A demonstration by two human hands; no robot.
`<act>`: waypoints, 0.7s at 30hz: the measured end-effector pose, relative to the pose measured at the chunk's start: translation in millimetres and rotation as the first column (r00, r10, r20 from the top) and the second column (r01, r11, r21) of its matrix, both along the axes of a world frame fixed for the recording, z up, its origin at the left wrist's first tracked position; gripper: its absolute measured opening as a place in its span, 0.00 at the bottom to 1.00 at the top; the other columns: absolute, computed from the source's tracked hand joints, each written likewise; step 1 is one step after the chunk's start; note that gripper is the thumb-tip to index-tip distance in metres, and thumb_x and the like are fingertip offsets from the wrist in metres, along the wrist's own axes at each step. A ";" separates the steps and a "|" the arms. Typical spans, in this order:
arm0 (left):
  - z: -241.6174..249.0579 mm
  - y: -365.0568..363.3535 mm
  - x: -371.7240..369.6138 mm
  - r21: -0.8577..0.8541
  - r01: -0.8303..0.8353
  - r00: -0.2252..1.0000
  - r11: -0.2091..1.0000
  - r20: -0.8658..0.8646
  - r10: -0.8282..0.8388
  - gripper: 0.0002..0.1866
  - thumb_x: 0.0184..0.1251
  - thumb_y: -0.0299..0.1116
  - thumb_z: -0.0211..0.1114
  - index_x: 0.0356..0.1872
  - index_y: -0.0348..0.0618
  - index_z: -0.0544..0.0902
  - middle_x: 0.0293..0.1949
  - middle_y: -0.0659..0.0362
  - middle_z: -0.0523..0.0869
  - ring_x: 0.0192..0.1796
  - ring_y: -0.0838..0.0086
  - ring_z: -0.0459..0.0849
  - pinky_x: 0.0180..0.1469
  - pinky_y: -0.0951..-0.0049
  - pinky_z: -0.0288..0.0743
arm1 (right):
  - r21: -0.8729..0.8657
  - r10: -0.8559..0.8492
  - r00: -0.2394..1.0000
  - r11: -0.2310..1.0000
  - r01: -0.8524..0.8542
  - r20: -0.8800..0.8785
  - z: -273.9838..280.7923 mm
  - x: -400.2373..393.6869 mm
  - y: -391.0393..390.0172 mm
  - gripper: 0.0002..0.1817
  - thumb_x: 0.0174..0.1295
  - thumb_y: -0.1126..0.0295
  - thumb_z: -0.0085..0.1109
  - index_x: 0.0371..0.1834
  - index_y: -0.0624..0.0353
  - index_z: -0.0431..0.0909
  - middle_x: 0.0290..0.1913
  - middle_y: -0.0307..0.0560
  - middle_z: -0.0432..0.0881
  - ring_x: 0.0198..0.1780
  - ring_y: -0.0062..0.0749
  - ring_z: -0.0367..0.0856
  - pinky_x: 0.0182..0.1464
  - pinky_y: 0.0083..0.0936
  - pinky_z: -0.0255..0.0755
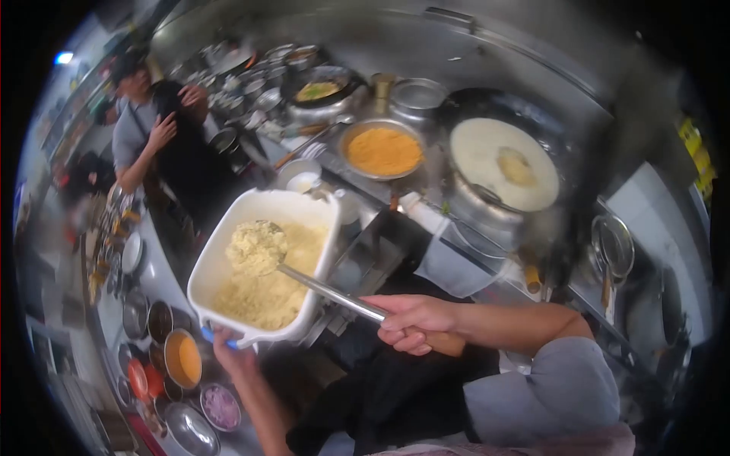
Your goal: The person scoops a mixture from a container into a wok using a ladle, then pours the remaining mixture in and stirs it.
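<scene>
The ladle [328, 293] is gripped by the right hand [414, 323], whose fingers are wrapped around the handle, where the metal shaft meets the wooden end. The left hand [234, 357] is placed at the near edge of the tub [260, 334]; its fingers are blurred and partly hidden, and whether they are clamped on the edge or only laid against it cannot be told. A blue object [220, 336] is located beside these fingers, against the tub's edge. The ladle's shaft is extended from the right fingers over the tub's rim, and its head is set inside the tub, well apart from both hands. The ladle head is loaded with a heap of lumpy, pale-yellow food [258, 247]; more of the same food is spread across the tub's floor. Beyond the tub, a bowl of orange crumbs [384, 150] is positioned next to a wok [465, 99], in which pale liquid [483, 148] is contained, with a yellowish mass [517, 166] at its surface. On the left-hand counter, a pot of orange liquid [183, 357] is placed near a bowl of chopped purplish pieces [220, 406]. On the right, a round strainer [613, 245] is seen. Past the tub, a person in a dark apron [186, 152] is seen with both hands raised before the chest.
</scene>
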State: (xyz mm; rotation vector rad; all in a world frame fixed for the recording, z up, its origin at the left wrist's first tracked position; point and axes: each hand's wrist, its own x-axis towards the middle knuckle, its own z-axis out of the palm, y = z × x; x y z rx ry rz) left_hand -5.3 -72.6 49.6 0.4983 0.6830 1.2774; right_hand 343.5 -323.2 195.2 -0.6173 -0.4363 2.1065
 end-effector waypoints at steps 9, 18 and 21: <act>-29.3 -26.0 43.5 -0.029 -0.257 0.954 0.966 -0.165 0.249 0.13 0.46 0.25 0.56 0.37 0.38 0.79 0.33 0.58 0.81 0.36 0.68 0.81 0.46 0.61 0.81 | 0.069 -0.461 0.880 0.880 0.470 -0.112 48.6 108.0 -152.8 0.37 0.75 0.70 0.45 0.81 0.36 0.39 0.31 0.37 0.63 0.19 0.10 0.60 0.16 0.13 0.58; -74.3 -9.3 26.0 -0.076 -0.286 0.940 0.955 -0.217 0.264 0.28 0.49 0.33 0.57 0.56 0.33 0.76 0.50 0.48 0.80 0.53 0.54 0.79 0.54 0.54 0.74 | 0.149 -0.814 0.250 0.377 0.914 0.524 10.6 221.5 -214.8 0.41 0.64 0.78 0.49 0.79 0.40 0.47 0.27 0.39 0.68 0.22 0.21 0.67 0.20 0.23 0.63; -69.7 -15.9 28.5 -0.060 -0.233 0.954 0.971 -0.209 0.216 0.26 0.48 0.32 0.58 0.52 0.32 0.78 0.46 0.50 0.81 0.48 0.56 0.81 0.50 0.56 0.76 | 0.186 -0.783 0.241 0.411 0.892 0.573 -29.0 291.5 -259.1 0.44 0.60 0.81 0.50 0.80 0.42 0.46 0.25 0.38 0.70 0.21 0.22 0.68 0.21 0.26 0.64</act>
